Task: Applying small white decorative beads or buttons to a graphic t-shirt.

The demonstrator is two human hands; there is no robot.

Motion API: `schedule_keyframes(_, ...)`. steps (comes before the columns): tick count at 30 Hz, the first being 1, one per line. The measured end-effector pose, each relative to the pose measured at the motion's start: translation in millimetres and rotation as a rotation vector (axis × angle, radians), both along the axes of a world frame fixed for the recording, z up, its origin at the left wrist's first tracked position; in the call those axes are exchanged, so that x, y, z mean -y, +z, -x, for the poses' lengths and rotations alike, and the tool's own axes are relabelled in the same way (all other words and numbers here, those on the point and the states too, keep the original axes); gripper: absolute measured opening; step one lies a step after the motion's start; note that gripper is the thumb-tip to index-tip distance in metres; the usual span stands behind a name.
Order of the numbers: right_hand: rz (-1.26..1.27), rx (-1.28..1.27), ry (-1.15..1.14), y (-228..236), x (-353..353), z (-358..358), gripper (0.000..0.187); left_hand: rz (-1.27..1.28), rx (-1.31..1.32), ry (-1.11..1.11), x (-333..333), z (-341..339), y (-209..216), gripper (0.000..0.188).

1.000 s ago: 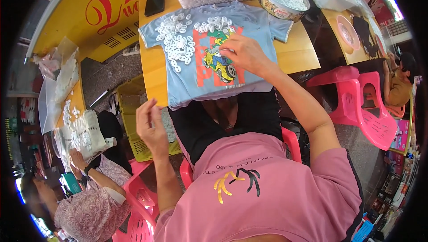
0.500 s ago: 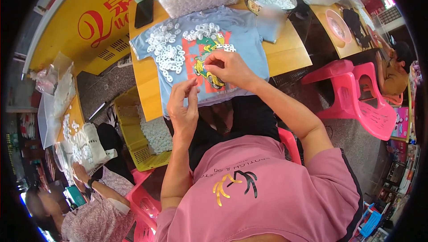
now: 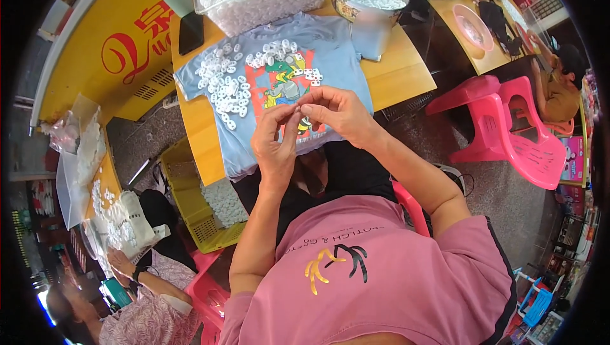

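The left hand (image 3: 274, 145) and right hand (image 3: 348, 117) meet, each pinching; what they grip, if anything, is too small to tell. Beyond them, leftward, white oval pieces (image 3: 223, 84) lie on a blue T-shirt (image 3: 340, 43).

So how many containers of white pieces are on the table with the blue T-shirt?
2: a clear tub just beyond the blue T-shirt, and a round tin to the tub's right. The tub runs past the picture's top, so others may be hidden behind it.
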State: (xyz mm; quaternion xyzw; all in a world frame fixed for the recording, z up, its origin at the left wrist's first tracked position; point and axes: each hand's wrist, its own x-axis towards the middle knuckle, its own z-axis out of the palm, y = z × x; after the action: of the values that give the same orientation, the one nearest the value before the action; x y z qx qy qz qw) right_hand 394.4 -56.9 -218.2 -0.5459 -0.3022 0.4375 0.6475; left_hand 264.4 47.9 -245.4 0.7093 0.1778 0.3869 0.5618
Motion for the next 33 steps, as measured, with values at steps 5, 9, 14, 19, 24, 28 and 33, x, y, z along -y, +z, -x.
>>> schedule_keyframes(5,-0.017,0.306,-0.121,-7.0,-0.6,-15.5,0.018,0.249,-0.002,-0.062,0.0,-9.5,2.2,0.012)
schedule_keyframes(9,0.062,0.821,-0.326,-9.5,-10.3,-79.0,0.017,0.324,-0.083,-0.125,-8.6,-14.9,-4.1,0.017)
schedule_keyframes(14,0.271,1.34,-0.384,-29.5,-16.8,-144.1,0.014,0.413,-0.085,-0.138,-10.2,-18.6,-14.7,0.019)
schedule_keyframes(19,0.297,1.457,-0.277,-35.2,-22.8,-152.7,0.012,0.45,-0.107,-0.143,-13.4,-17.2,-14.9,0.02)
schedule_keyframes(24,0.34,1.503,-0.223,-35.1,-26.8,-156.2,0.011,0.44,-0.072,-0.166,-15.4,-16.0,-22.7,0.019)
schedule_keyframes(28,0.294,1.424,-0.224,-32.9,-24.5,-159.2,0.012,0.453,-0.033,-0.174,-16.7,-13.7,-24.8,0.019)
schedule_keyframes(33,0.225,1.092,-0.284,-35.5,-20.2,-164.2,0.018,0.509,-0.031,-0.182,-17.6,-12.8,-18.3,0.018)
